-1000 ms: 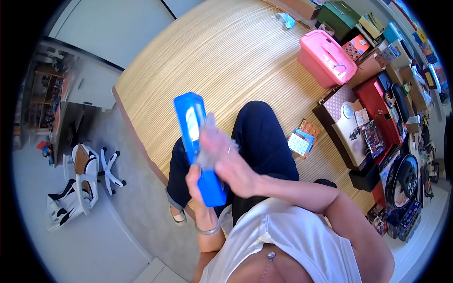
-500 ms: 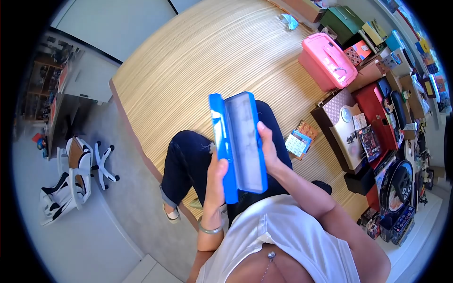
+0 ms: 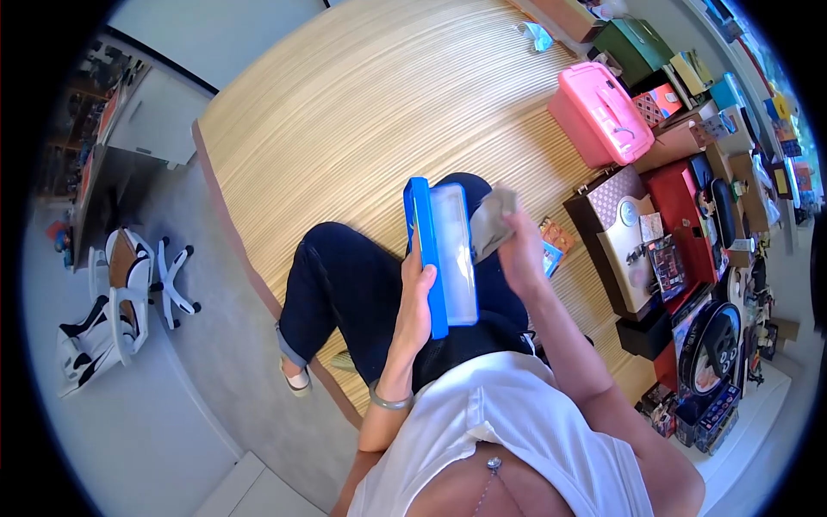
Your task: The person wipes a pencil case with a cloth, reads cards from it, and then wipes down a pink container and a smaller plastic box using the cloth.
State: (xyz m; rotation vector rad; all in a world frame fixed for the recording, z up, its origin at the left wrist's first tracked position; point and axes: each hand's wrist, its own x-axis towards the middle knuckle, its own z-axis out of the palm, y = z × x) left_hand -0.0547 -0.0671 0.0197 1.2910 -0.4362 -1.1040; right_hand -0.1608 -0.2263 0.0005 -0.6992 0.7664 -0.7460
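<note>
A blue case (image 3: 439, 258) lies open lengthwise above my lap, its pale inside showing. My left hand (image 3: 415, 297) grips its left side, with the thumb on the blue edge. To the right of the case, my right hand (image 3: 521, 254) holds a crumpled grey cloth (image 3: 494, 222), slightly blurred, between thumb and fingers. The cloth hangs by the case's upper right edge. Beyond my right hand, a small stack of cards or booklets (image 3: 556, 242) rests on the striped mat, partly hidden by that hand.
The striped mat (image 3: 362, 112) spreads ahead. A pink lidded box (image 3: 600, 112) stands at the upper right, near a brown case (image 3: 616, 233), a red box (image 3: 685, 202) and many small items. A white chair (image 3: 125, 293) stands on the floor at left.
The case, closed a second ago, is open and has moved slightly right since half a second ago. My right hand has left its right edge and now holds the grey cloth.
</note>
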